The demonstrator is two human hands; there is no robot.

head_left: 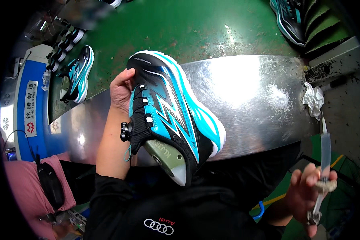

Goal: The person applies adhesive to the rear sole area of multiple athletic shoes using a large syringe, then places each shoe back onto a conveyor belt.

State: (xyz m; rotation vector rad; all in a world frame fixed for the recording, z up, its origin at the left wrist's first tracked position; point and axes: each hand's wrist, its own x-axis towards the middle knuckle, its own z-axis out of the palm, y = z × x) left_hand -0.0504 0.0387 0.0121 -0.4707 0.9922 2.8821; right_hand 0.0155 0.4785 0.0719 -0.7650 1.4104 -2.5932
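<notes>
My left hand [122, 92] grips a black sneaker [146, 78] with turquoise and white trim by its toe side, above the metal-topped bench. A green shoe last [166, 154] fills the opening, and a black dial [125, 131] with laces sits at the tongue. The sole's side faces right. Off to the right, my right hand [302, 196] is closed round a clear syringe [325, 150], its narrow tip pointing up. The tip reaches the lower edge of a crumpled white tissue [313, 100]; whether they touch I cannot tell.
Under the sneaker lies a shiny metal sheet [244, 80] on a green surface [180, 24]. Another sneaker [79, 76] stands at the left, one more [287, 20] at the far right beside a green ridged rack [324, 26]. A person in pink [22, 184] is at the lower left.
</notes>
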